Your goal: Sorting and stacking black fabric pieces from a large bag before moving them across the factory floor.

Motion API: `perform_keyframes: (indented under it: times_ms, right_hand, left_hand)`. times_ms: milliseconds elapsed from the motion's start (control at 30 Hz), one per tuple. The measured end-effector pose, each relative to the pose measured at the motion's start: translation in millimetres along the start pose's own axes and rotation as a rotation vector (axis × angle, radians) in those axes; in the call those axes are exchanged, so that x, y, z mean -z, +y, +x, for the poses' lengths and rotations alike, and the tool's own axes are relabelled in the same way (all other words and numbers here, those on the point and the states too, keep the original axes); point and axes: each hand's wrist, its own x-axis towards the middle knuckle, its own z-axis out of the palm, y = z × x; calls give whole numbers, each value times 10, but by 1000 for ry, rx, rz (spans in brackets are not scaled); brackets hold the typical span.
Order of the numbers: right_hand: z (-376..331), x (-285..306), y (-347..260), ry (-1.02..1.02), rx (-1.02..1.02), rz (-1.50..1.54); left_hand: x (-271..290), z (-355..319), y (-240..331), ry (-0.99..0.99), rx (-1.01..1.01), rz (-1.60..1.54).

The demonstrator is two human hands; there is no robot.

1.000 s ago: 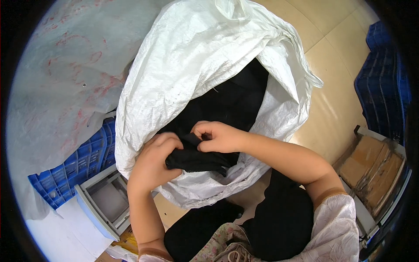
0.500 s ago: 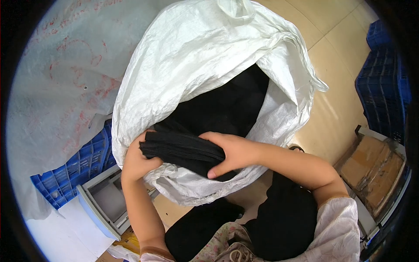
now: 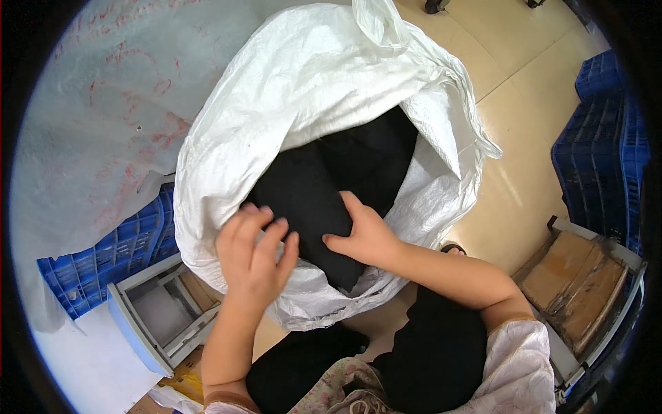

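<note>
A large white woven sack (image 3: 310,76) stands before me with its mouth wide, and black cloth (image 3: 296,193) fills the opening. One folded stack of the cloth lies at the near side, on top of the rest. My left hand (image 3: 255,252) is at the sack's near left rim, fingers spread and curled a little, fingertips at the stack's left edge. With thumb and forefinger apart on its top, my right hand (image 3: 372,238) grips the stack's right edge; its other fingers are hidden.
Blue plastic crates (image 3: 600,152) stand at the right, beside a grey frame holding a brown taped carton (image 3: 572,283). Another blue crate (image 3: 110,255) and a grey frame (image 3: 162,310) are on the left. Cloudy plastic sheeting (image 3: 103,138) covers the upper left. Tiled floor (image 3: 517,131) shows beyond.
The folded black cloth has gone down from both hands at the near rim onto the pile inside the sack. My left hand has let go and moved right, its fingers spread.
</note>
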Motion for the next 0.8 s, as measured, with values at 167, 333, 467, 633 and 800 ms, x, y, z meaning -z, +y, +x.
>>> perform_keyframes:
  times_ms: [167,333,467,633,800]
  right_hand:
    - [-95,-16,-194,58,25,-11]
    - [-173,-12,-287,49,90,-97]
    - [-192,-11,-253,27,173,-118]
    - [-186,-18,-217,37,188,-87]
    - [-196,-16,-252,28,183,-95]
  left_hand:
    - [-191,-197,201,-445,900,-855]
    - [-264,-271,200,-355,1037,-1060]
    - [-273,-290,153,-319,1051,-1091]
    - [-232,-260,163,-310,1033,-1125]
    - [-235,-275,151,-304,1024,-1151]
